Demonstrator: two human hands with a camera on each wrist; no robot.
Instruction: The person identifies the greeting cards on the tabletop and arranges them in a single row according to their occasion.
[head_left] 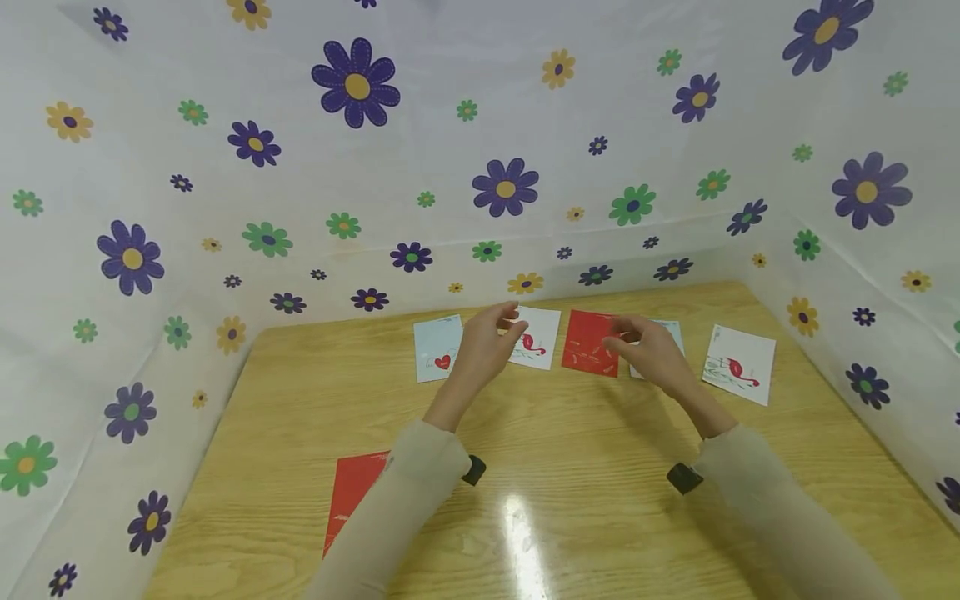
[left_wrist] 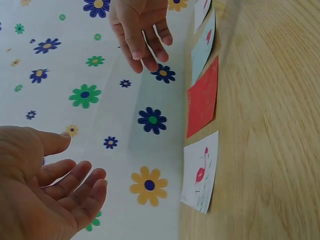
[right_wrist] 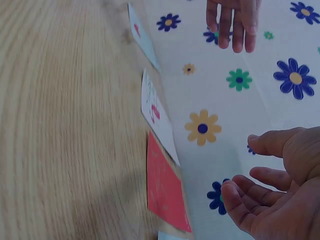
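Note:
My left hand [head_left: 486, 348] hovers over the wooden table with loosely bent fingers and holds nothing. It is nearest to a white card with a red flamingo [head_left: 542, 333] and a light blue card with a red heart [head_left: 435, 354]. Also holding nothing, my right hand [head_left: 654, 354] hangs above a red card [head_left: 588, 346] and partly hides another light blue card [head_left: 670, 332]. Both wrist views show the relaxed fingers of the left hand [left_wrist: 50, 185] and the right hand [right_wrist: 275, 190] apart from the cards.
A second white flamingo card [head_left: 738, 367] lies at the right end of the row. Nearer the front left, another red card [head_left: 356, 487] is partly covered by the left sleeve [head_left: 405, 492]. A flower-patterned white sheet [head_left: 435, 150] encloses the table [head_left: 570, 467] behind and at both sides.

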